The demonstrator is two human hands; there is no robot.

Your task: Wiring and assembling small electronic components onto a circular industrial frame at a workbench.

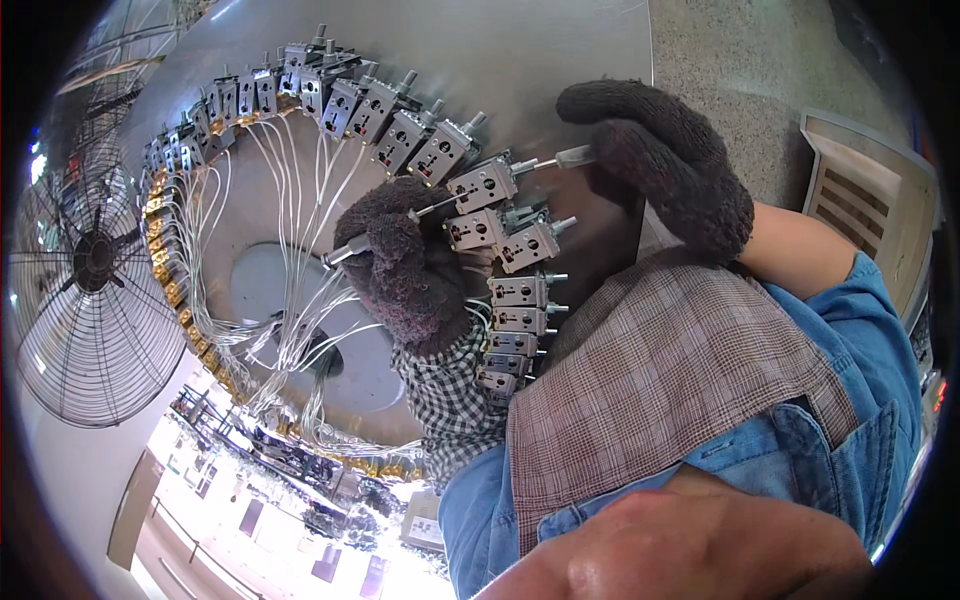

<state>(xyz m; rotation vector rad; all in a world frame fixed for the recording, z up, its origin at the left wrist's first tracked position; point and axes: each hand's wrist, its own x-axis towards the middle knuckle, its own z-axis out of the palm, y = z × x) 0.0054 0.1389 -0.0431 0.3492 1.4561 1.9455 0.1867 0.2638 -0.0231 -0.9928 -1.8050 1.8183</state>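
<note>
Dark knit gloves (pixel 690 170), plaid apron (pixel 650 390)

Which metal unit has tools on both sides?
The metal unit between the thin tool in the left hand and the second tool in the right hand; no other has both.

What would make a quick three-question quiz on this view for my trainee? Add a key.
1. True or false: the left hand and the right hand are both bare.
2. What colour are the wires beside the curved row of metal units? A) red B) white C) green
3. What is the right hand holding, and which way does it point?

Key:
1. False; both wear dark gloves.
2. B.
3. A slim tool with a pale handle; its shaft points leftward, at one of the metal units.
</note>
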